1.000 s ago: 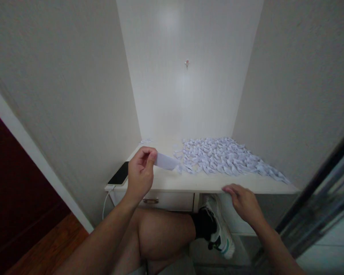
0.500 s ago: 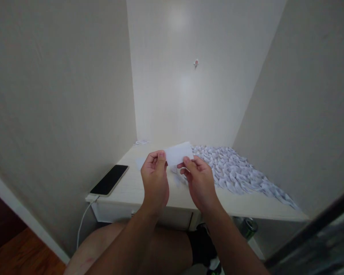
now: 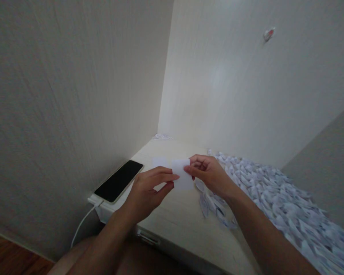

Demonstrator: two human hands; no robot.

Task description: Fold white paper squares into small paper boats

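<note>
A small white sheet of paper (image 3: pixel 182 179) is held over the tabletop between my two hands. My left hand (image 3: pixel 150 191) has its fingertips and thumb closed at the paper's left edge, with the index finger lying over it. My right hand (image 3: pixel 210 173) pinches the upper right edge, thumb on top and the other fingers curled behind. Another flat white paper (image 3: pixel 159 161) lies on the table just beyond my left hand. Below my right hand lie several loose folded paper pieces (image 3: pixel 215 208), slim and pointed.
A large pile of folded white paper pieces (image 3: pixel 275 202) covers the table's right side. A dark-screened phone (image 3: pixel 119 181) with a white cable (image 3: pixel 83 223) rests at the left edge. More paper pieces (image 3: pixel 163 136) sit in the far corner. Walls enclose the white table (image 3: pixel 172 214).
The view has swung left and nearer the table. The paper, a slanted wide strip before, now appears squarer. My left hand has turned so its fingers lie over the paper's edge.
</note>
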